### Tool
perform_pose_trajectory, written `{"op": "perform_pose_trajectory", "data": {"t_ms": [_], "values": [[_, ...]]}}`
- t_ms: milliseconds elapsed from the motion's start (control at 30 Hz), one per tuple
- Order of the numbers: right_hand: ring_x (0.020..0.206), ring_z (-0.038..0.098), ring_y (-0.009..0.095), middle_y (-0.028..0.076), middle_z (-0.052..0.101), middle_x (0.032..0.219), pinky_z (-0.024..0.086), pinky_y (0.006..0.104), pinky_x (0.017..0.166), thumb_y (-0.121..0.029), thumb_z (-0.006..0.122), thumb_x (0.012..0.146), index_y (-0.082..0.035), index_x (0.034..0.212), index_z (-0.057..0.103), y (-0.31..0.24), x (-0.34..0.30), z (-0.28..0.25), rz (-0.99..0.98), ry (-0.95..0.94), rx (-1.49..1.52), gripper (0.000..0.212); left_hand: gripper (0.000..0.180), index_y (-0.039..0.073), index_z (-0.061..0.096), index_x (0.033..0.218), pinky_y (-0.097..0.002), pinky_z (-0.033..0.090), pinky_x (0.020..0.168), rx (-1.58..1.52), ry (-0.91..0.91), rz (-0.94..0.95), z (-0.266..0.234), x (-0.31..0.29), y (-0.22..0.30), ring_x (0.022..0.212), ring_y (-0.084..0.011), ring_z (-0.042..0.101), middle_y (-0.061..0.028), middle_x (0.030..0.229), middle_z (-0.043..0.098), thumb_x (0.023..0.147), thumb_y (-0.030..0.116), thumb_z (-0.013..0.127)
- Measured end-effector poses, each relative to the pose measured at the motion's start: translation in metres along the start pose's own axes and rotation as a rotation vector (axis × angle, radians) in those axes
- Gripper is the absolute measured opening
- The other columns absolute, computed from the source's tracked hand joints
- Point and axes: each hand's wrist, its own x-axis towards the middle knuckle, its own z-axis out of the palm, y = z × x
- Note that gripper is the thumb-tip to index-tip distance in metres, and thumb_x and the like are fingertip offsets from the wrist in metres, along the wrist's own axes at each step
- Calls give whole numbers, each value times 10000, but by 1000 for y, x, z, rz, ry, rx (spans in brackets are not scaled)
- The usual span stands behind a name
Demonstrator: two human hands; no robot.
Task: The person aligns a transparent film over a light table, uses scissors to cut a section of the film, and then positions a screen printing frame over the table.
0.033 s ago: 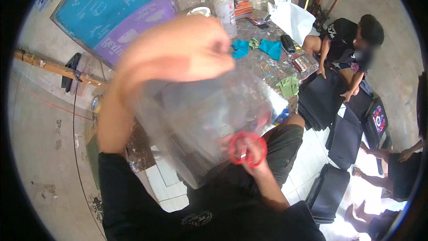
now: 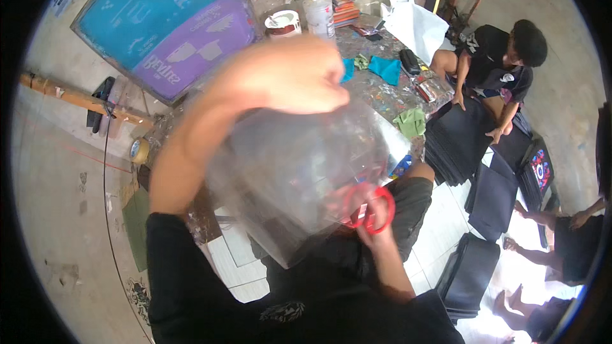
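In front of my lap hangs a large clear plastic sheet (image 2: pixel 290 172), crumpled and blurred by motion. My left hand (image 2: pixel 303 79) is raised high with its fingers closed on the sheet's upper edge. Lower and to the right, my right hand (image 2: pixel 375 237) holds scissors with red handles (image 2: pixel 388 207), the loops around its fingers. The scissors are at the sheet's lower right part. I cannot make out their blades, nor whether they touch the plastic.
On the paint-spotted table (image 2: pixel 376 99) stand a plastic bottle (image 2: pixel 319 16) and a white tub (image 2: pixel 282 24), with teal cloth (image 2: pixel 385 70) and green cloth (image 2: pixel 410 123) nearby. A screen-printing frame (image 2: pixel 166 22) leans left. At right, a co-worker (image 2: pixel 494 57) handles stacked black sheets (image 2: pixel 460 137); more stacks (image 2: pixel 470 274) lie on tiles.
My left hand has moved a little to the right and slightly down, shifting the plastic sheet. My right hand and the scissors have also gone slightly right.
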Motion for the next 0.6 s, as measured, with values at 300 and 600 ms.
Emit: {"op": "perform_pose_trajectory", "data": {"t_ms": [300,600], "values": [[989,689,303,157,672,1005,589,422,811,-325,547,1009,26,1054,626,-64,-58,-81,-270,567,-254,362,290,38,683,827,-433,532,637,-14,-446,-80,189,160,-21,669,-280,703,-130,727,712,831,325,642],[763,663,157,93,667,868,558,294,684,-344,645,964,21,1062,642,-35,-58,-95,27,634,-415,378,547,19,557,1274,-505,486,870,47,-153,-17,221,113,15,988,-403,648,-230,1009,683,851,346,671]]}}
